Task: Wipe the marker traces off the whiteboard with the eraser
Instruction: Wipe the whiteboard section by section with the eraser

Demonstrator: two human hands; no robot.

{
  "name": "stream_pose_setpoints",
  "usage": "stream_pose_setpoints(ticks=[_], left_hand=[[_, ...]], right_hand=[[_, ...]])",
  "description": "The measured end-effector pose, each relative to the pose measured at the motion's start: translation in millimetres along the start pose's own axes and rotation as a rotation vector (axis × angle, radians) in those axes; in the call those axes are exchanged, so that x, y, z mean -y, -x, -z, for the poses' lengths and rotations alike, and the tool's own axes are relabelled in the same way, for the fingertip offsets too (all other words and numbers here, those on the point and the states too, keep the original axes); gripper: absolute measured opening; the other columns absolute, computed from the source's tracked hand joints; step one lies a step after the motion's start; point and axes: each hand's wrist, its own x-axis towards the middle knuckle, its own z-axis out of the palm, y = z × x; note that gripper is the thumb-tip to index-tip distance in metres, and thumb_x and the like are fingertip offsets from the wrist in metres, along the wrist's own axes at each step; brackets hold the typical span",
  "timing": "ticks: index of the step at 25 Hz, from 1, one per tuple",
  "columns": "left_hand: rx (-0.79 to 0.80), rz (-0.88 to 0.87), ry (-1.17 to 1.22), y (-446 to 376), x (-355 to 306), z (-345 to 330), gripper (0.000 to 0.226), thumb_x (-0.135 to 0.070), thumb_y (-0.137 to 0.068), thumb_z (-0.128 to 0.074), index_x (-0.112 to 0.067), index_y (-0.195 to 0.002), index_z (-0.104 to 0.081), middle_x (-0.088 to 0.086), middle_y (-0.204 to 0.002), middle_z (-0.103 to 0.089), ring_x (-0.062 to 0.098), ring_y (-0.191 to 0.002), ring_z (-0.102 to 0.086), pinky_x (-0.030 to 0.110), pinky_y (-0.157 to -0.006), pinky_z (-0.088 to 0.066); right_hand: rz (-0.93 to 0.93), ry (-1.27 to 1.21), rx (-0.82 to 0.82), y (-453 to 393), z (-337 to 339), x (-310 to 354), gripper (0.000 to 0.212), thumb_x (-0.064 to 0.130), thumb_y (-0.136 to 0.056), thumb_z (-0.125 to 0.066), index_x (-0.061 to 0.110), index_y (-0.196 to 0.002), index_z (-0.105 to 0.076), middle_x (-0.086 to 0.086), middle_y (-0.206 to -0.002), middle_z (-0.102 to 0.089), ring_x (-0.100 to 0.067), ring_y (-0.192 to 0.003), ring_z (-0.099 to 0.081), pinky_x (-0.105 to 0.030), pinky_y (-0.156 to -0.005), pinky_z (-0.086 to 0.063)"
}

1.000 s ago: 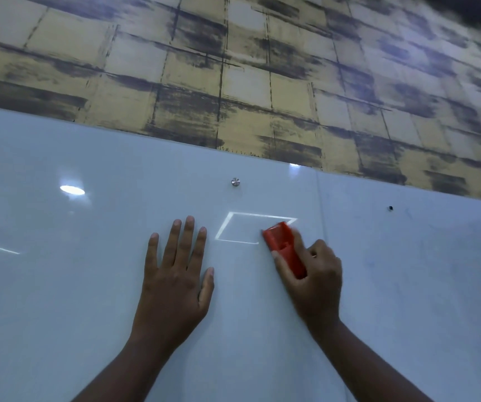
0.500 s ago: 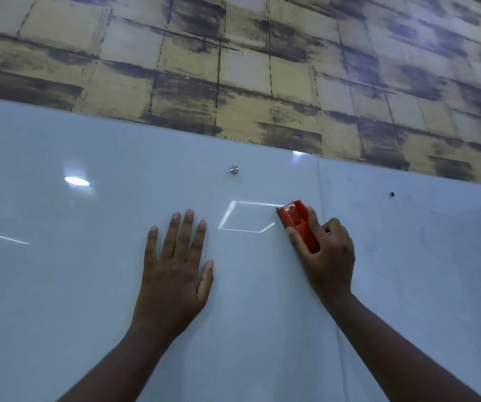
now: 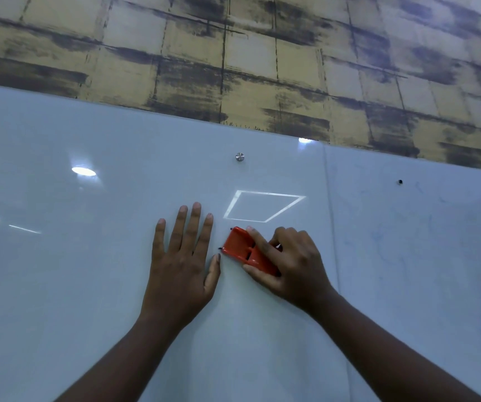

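Observation:
A glossy white whiteboard (image 3: 88, 285) fills the lower part of the view. My right hand (image 3: 291, 265) grips a red eraser (image 3: 239, 245) and presses it flat on the board, just right of my left thumb. My left hand (image 3: 181, 262) lies flat on the board with its fingers spread, holding nothing. Faint blue marker traces (image 3: 378, 242) show on the right panel of the board. A bright four-sided light reflection (image 3: 262, 208) sits just above the eraser.
A metal mounting stud (image 3: 239, 156) and a small dark hole (image 3: 400, 181) sit near the board's top edge. A vertical seam (image 3: 330, 227) joins two board panels. Above the board is a yellow and grey block-patterned wall (image 3: 233, 53).
My right hand has swept the eraser down and to the left, from the reflection's right edge to a spot beside my left thumb. The left hand has stayed flat in place.

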Motion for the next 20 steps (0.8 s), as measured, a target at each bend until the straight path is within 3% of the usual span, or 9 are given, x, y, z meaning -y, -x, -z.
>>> stream_pose_setpoints(ticks=[2,5,8,10,12,15,20], left_hand=[[-0.011,0.007,0.015,2,-1,0,0.071,-0.04,-0.106,-0.038,-0.009,-0.168,-0.026,0.015,-0.178,-0.014,0.034,-0.165,-0.014,0.065,-0.129,-0.018],[-0.008,0.007,0.011,4,-2,1,0.071,-0.04,-0.106,-0.038,-0.008,-0.168,-0.025,0.015,-0.178,-0.013,0.034,-0.165,-0.013,0.065,-0.129,-0.018],[-0.015,0.011,0.017,5,-4,2,0.071,-0.039,-0.106,-0.038,-0.008,-0.168,-0.025,0.015,-0.178,-0.013,0.034,-0.165,-0.013,0.064,-0.129,-0.016],[-0.02,0.013,0.026,6,-4,2,0.071,-0.04,-0.106,-0.037,-0.009,-0.168,-0.025,0.014,-0.178,-0.013,0.033,-0.165,-0.013,0.064,-0.13,-0.016],[-0.024,0.013,0.03,6,-4,2,0.071,-0.039,-0.105,-0.039,-0.009,-0.168,-0.025,0.015,-0.178,-0.014,0.033,-0.165,-0.013,0.064,-0.129,-0.017],[-0.026,0.006,0.029,8,-4,2,0.072,-0.039,-0.105,-0.04,-0.009,-0.168,-0.026,0.015,-0.178,-0.014,0.034,-0.165,-0.013,0.065,-0.129,-0.018],[-0.039,0.041,0.025,8,-23,7,0.07,-0.038,-0.102,-0.046,-0.009,-0.165,-0.037,0.016,-0.176,-0.021,0.035,-0.163,-0.02,0.07,-0.126,-0.016]], right_hand=[[-0.057,0.021,-0.019,6,3,-25,0.059,0.054,-0.098,-0.061,0.017,-0.143,-0.062,-0.007,-0.084,-0.052,-0.025,-0.072,-0.048,-0.039,-0.064,-0.043],[-0.395,0.072,-0.078,16,8,-48,0.058,0.055,-0.097,-0.059,0.019,-0.142,-0.063,-0.004,-0.081,-0.047,-0.023,-0.07,-0.047,-0.041,-0.064,-0.045],[-0.72,0.026,-0.138,17,5,-37,0.06,0.057,-0.093,-0.062,0.023,-0.142,-0.061,-0.001,-0.08,-0.044,-0.02,-0.07,-0.046,-0.043,-0.066,-0.05],[-0.837,-0.048,-0.179,15,2,-15,0.063,0.059,-0.09,-0.062,0.023,-0.142,-0.061,0.0,-0.081,-0.045,-0.019,-0.071,-0.048,-0.042,-0.066,-0.053],[-0.787,-0.088,-0.171,15,0,10,0.063,0.057,-0.09,-0.063,0.023,-0.143,-0.062,0.001,-0.082,-0.044,-0.018,-0.073,-0.047,-0.036,-0.064,-0.05],[-0.491,-0.089,-0.058,26,0,33,0.062,0.053,-0.094,-0.065,0.02,-0.146,-0.059,0.0,-0.086,-0.046,-0.017,-0.076,-0.045,-0.031,-0.062,-0.044],[-0.206,-0.082,0.043,32,13,11,0.062,0.057,-0.096,-0.064,0.018,-0.143,-0.062,-0.004,-0.087,-0.053,-0.019,-0.075,-0.048,-0.039,-0.062,-0.046]])
